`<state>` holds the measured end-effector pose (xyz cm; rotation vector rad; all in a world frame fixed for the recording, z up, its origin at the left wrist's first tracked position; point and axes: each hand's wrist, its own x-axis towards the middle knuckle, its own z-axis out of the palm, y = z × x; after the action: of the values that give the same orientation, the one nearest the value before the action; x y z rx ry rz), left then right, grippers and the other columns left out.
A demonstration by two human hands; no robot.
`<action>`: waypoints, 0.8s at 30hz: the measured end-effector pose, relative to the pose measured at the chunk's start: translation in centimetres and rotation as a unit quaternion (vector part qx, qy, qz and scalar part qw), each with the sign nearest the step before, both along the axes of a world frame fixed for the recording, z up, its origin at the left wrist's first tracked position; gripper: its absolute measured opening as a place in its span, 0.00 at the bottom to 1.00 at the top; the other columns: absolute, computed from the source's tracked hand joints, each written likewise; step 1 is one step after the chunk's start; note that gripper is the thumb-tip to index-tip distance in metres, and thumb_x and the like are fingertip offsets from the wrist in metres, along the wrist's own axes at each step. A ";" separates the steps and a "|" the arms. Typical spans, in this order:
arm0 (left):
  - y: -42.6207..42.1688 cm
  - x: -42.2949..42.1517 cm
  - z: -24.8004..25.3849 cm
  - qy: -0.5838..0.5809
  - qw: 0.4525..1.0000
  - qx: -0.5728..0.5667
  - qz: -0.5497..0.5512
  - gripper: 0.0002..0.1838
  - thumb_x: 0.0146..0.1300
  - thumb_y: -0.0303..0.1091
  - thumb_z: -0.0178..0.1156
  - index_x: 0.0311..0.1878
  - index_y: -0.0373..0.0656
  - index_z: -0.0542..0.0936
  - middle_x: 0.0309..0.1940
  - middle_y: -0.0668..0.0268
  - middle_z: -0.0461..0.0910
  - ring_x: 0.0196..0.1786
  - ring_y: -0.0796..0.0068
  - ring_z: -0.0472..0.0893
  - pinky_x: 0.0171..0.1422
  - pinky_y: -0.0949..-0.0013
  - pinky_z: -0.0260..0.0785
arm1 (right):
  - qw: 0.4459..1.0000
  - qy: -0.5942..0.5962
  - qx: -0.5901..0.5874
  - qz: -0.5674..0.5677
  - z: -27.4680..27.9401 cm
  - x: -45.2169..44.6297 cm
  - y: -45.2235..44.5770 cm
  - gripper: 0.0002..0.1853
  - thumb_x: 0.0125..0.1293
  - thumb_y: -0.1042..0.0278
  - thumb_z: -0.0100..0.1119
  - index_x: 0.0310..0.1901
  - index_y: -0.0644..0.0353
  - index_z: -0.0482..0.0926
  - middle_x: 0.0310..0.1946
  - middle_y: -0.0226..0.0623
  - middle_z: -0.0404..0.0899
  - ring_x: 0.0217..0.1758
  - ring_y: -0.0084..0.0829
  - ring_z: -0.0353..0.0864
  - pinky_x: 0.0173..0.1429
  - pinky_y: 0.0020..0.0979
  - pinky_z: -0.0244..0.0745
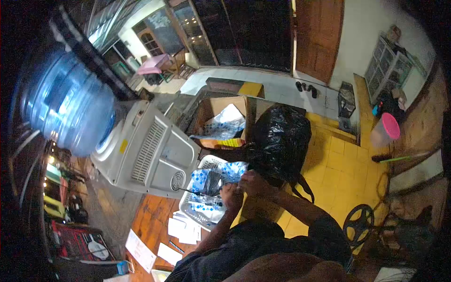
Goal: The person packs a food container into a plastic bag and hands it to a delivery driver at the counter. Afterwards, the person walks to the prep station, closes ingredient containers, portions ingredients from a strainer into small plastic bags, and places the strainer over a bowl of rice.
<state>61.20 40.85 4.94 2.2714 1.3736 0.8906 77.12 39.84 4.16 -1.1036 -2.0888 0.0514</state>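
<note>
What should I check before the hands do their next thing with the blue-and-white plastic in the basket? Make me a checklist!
1. Left hand and right hand both at the blue-and-white plastic: ok.
2. Firm grip on it: cannot tell, fingers too small to see clearly.
3. White basket well apart from the loose papers: not ok, they're right beside it.
4. Big bottle seated on the water dispenser: ok.
5. What's inside the black bag: cannot tell.

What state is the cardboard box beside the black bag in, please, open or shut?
The cardboard box is open: blue-and-white plastic shows inside through its uncovered top.
</note>
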 end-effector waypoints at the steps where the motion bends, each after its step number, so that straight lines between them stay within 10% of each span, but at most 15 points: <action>1: 1.2 -0.3 -1.5 -0.089 0.995 -0.037 0.015 0.08 0.49 0.39 0.61 0.28 0.47 0.77 0.27 0.64 0.76 0.32 0.60 0.74 0.37 0.58 0.62 | 0.991 0.115 0.064 0.039 -2.6 -0.3 1.1 0.07 0.54 0.62 0.57 0.34 0.52 0.80 0.33 0.30 0.78 0.37 0.34 0.76 0.39 0.38 0.73; 5: 2.3 -0.5 -1.3 -0.231 0.972 0.012 -0.050 0.09 0.53 0.39 0.58 0.24 0.45 0.78 0.20 0.64 0.75 0.25 0.60 0.74 0.27 0.60 0.64 | 0.980 0.189 -0.033 -0.048 9.9 1.2 -2.3 0.04 0.58 0.69 0.56 0.33 0.59 0.77 0.31 0.38 0.75 0.38 0.41 0.76 0.41 0.38 0.71; 6: 2.8 -1.6 -1.7 0.114 0.986 0.121 0.004 0.11 0.55 0.41 0.56 0.25 0.45 0.79 0.23 0.64 0.76 0.28 0.62 0.75 0.30 0.62 0.67 | 0.977 0.212 0.000 -0.036 14.5 2.2 -3.5 0.04 0.56 0.72 0.57 0.33 0.59 0.77 0.32 0.39 0.76 0.38 0.41 0.77 0.41 0.37 0.72; 7: 3.2 -1.4 -0.8 0.114 0.985 0.127 0.001 0.11 0.55 0.41 0.56 0.25 0.45 0.79 0.23 0.64 0.76 0.28 0.62 0.75 0.30 0.62 0.67 | 0.972 0.232 0.035 -0.023 17.7 2.8 -4.2 0.04 0.55 0.75 0.59 0.33 0.60 0.78 0.33 0.40 0.77 0.37 0.41 0.77 0.40 0.36 0.72; 9: 2.6 -1.2 2.2 -0.171 0.978 -0.062 -0.102 0.11 0.54 0.41 0.57 0.31 0.43 0.81 0.29 0.62 0.79 0.35 0.63 0.78 0.37 0.63 0.70 | 0.924 0.317 0.195 -0.093 19.4 2.6 -4.0 0.02 0.52 0.80 0.59 0.29 0.65 0.77 0.28 0.44 0.77 0.28 0.36 0.77 0.33 0.32 0.72; 13: 1.5 -0.1 7.8 -0.306 0.938 -0.028 -0.159 0.12 0.57 0.34 0.56 0.41 0.37 0.80 0.46 0.58 0.76 0.50 0.63 0.76 0.53 0.64 0.68 | 0.890 0.350 0.255 -0.145 22.8 3.7 -5.5 0.05 0.54 0.77 0.61 0.33 0.66 0.77 0.27 0.43 0.77 0.29 0.33 0.77 0.34 0.30 0.72; 14: 2.0 -1.5 8.5 -0.348 0.911 -0.170 -0.139 0.11 0.58 0.30 0.54 0.42 0.36 0.79 0.50 0.57 0.74 0.51 0.62 0.75 0.53 0.64 0.68 | 0.880 0.370 0.238 -0.178 22.9 3.7 -5.9 0.05 0.55 0.77 0.61 0.34 0.66 0.77 0.27 0.42 0.77 0.29 0.31 0.76 0.35 0.30 0.72; 17: 1.5 -5.8 9.8 -0.270 0.952 -0.025 -0.140 0.08 0.60 0.29 0.51 0.36 0.36 0.77 0.40 0.57 0.78 0.43 0.64 0.77 0.49 0.66 0.68 | 0.768 0.523 0.232 -0.287 23.0 1.8 -5.3 0.05 0.58 0.75 0.57 0.35 0.65 0.74 0.28 0.37 0.76 0.32 0.25 0.73 0.38 0.29 0.72; 20: -1.8 -9.3 14.7 -0.181 0.968 -0.108 -0.138 0.07 0.60 0.27 0.49 0.32 0.36 0.76 0.24 0.59 0.75 0.25 0.71 0.72 0.34 0.69 0.67 | 0.801 0.471 0.178 -0.323 25.0 2.4 -6.0 0.02 0.57 0.77 0.54 0.32 0.64 0.73 0.28 0.33 0.73 0.33 0.23 0.71 0.39 0.27 0.69; 24: -7.8 -13.3 16.2 -0.288 0.901 -0.312 -0.083 0.09 0.57 0.20 0.53 0.39 0.34 0.80 0.32 0.69 0.82 0.34 0.85 0.75 0.38 0.76 0.68 | 0.882 0.365 0.039 -0.295 22.2 1.5 -5.9 0.06 0.58 0.75 0.56 0.37 0.64 0.75 0.29 0.40 0.77 0.33 0.33 0.76 0.40 0.32 0.71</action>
<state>47.94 33.04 21.15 1.4497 0.9816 0.8168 78.60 33.94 26.31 -1.3603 -1.0341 0.0716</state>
